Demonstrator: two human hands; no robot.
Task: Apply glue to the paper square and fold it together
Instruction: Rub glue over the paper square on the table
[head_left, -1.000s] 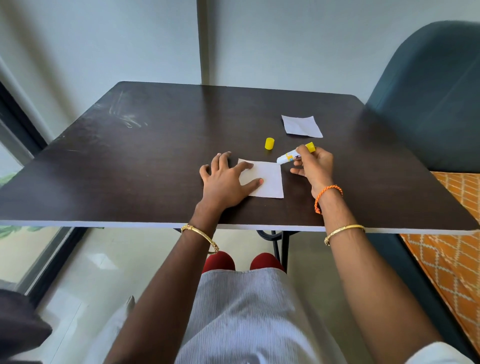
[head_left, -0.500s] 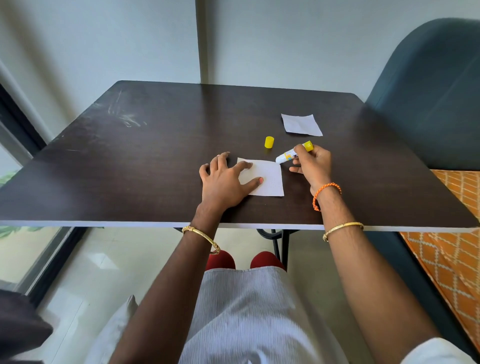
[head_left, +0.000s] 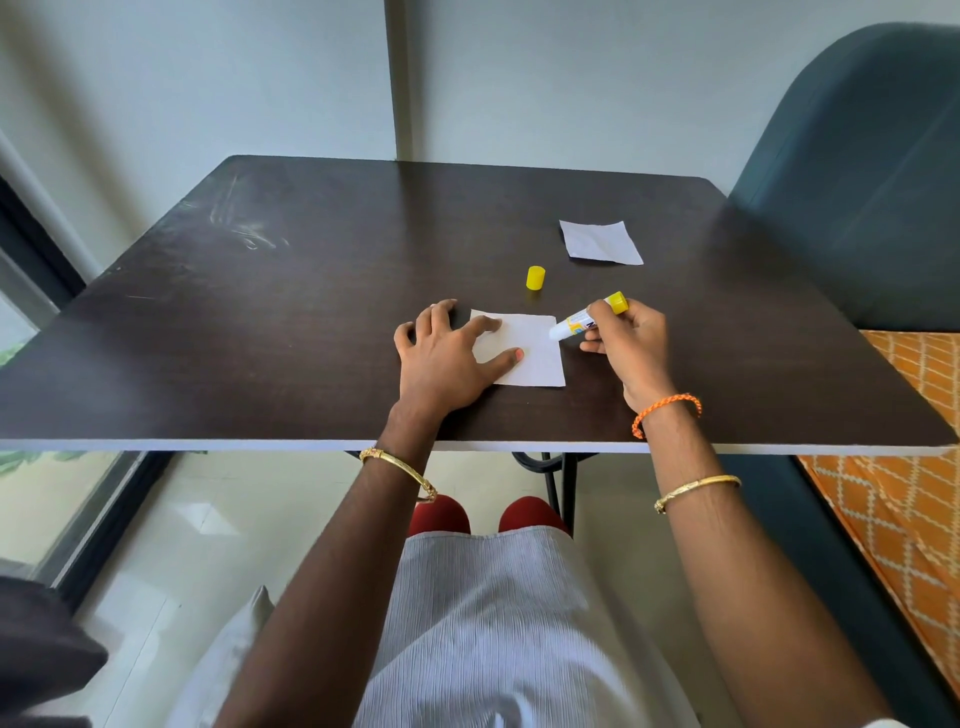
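Note:
A white paper square (head_left: 535, 353) lies flat on the dark table (head_left: 291, 322) near its front edge. My left hand (head_left: 444, 358) presses on the paper's left part with spread fingers and thumb. My right hand (head_left: 631, 345) grips a white glue stick (head_left: 576, 326) with a yellow end, tilted down to the left. Its tip touches the paper's upper right edge. The stick's yellow cap (head_left: 535, 277) stands on the table just behind the paper.
A second white paper square (head_left: 600, 242) lies further back on the right. A dark teal chair back (head_left: 852, 171) stands right of the table, with an orange patterned cushion (head_left: 914, 452) beside it. A wall is behind, a window to the left.
The glue stick's tip has slid a little down along the paper's right edge. My left hand stays pressed on the paper.

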